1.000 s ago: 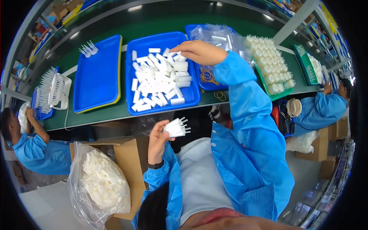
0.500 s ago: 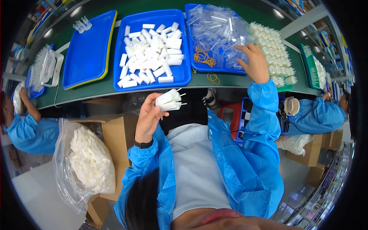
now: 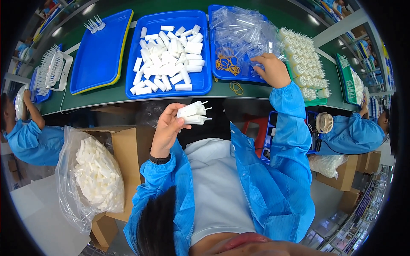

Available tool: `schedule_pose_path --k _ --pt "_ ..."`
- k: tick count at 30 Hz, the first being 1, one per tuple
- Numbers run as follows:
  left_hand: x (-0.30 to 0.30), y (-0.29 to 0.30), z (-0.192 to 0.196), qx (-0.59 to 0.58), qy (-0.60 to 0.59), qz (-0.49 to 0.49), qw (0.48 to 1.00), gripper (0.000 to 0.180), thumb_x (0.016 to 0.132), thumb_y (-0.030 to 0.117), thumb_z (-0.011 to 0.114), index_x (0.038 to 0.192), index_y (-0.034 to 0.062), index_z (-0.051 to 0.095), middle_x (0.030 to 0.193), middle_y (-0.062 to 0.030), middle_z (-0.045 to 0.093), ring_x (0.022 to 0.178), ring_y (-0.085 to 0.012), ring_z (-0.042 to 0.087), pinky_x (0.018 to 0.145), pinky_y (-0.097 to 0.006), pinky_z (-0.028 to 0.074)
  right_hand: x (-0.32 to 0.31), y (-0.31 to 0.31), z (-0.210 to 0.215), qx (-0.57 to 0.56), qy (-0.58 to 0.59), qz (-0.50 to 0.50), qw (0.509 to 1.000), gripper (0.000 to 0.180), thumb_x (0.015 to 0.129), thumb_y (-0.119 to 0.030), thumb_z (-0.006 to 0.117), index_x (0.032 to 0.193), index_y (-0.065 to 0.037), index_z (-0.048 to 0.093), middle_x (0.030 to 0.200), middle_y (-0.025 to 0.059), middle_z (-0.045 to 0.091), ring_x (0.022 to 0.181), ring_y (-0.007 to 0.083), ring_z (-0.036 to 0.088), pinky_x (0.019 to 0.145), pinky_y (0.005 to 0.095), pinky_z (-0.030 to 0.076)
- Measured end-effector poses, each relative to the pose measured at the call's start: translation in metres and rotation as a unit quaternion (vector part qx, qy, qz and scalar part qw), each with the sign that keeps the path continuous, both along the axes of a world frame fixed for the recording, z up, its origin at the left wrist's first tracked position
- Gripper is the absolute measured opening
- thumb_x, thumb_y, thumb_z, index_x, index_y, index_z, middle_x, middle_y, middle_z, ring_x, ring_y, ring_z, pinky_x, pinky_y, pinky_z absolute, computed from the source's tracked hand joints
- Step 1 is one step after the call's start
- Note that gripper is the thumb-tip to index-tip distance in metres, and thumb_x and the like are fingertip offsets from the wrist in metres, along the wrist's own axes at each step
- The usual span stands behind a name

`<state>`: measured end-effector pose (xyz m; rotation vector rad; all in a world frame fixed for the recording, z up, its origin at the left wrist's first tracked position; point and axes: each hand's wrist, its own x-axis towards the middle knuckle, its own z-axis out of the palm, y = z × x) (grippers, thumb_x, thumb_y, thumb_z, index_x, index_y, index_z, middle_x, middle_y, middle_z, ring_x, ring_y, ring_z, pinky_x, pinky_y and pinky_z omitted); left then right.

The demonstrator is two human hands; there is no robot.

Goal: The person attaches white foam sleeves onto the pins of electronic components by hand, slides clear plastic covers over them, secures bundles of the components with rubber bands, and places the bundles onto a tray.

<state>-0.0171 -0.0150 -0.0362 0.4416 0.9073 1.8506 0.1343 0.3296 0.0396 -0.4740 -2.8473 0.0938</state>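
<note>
My left hand is closed around a bundle of white plastic pieces, held just off the bench's near edge. Thin white prongs stick out of the bundle toward the right. My right hand reaches over the near right part of a blue tray heaped with clear plastic tubes. Its thumb and forefinger are apart, close to some loose tubes; the other fingers are curled and partly hidden. A second blue tray, directly beyond my left hand, holds many loose white plastic blocks.
Yellow rubber bands lie in the tube tray. Rows of white bristly bundles stand at the right. Farther left are another blue tray with small pronged pieces and a white rack. A bag of white pieces sits beside a cardboard box.
My right hand has shifted slightly left and nearer, and its thumb and forefinger have come closer together. My left hand still holds the white bundle, which has moved slightly right.
</note>
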Motion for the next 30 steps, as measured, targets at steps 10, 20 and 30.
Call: schedule_pose_path --k 10,20,30 --pt "0.001 -0.008 -0.012 -0.002 -0.013 0.007 1.0 0.038 0.089 0.012 0.063 0.124 0.0053 0.048 0.116 -0.0098 0.057 0.102 -0.0179 0.061 0.078 -0.028 0.056 -0.001 0.007 0.006 -0.004 0.007 0.024 1.0 0.018 0.076 -0.016 0.07 0.093 -0.011 0.067 0.09 0.0068 0.061 0.089 0.0287 0.059 0.074 0.039 0.05" --pt "0.003 -0.008 -0.014 -0.011 -0.036 -0.001 0.999 0.038 0.09 0.013 0.062 0.124 0.0058 0.048 0.116 -0.0098 0.058 0.101 -0.0179 0.062 0.077 -0.029 0.056 0.006 0.009 0.001 -0.03 0.026 0.034 0.999 0.016 0.079 -0.012 0.066 0.095 -0.009 0.068 0.096 0.0076 0.064 0.091 0.0288 0.059 0.076 0.0394 0.051" --pt "0.004 -0.006 -0.015 -0.021 -0.033 -0.01 0.999 0.037 0.091 0.012 0.06 0.125 0.0051 0.047 0.117 -0.0094 0.057 0.103 -0.0176 0.06 0.078 -0.028 0.055 -0.004 0.017 0.004 0.027 -0.047 0.078 0.996 0.02 0.076 -0.009 0.067 0.096 -0.01 0.068 0.09 0.0075 0.057 0.091 0.0279 0.058 0.077 0.0387 0.05"
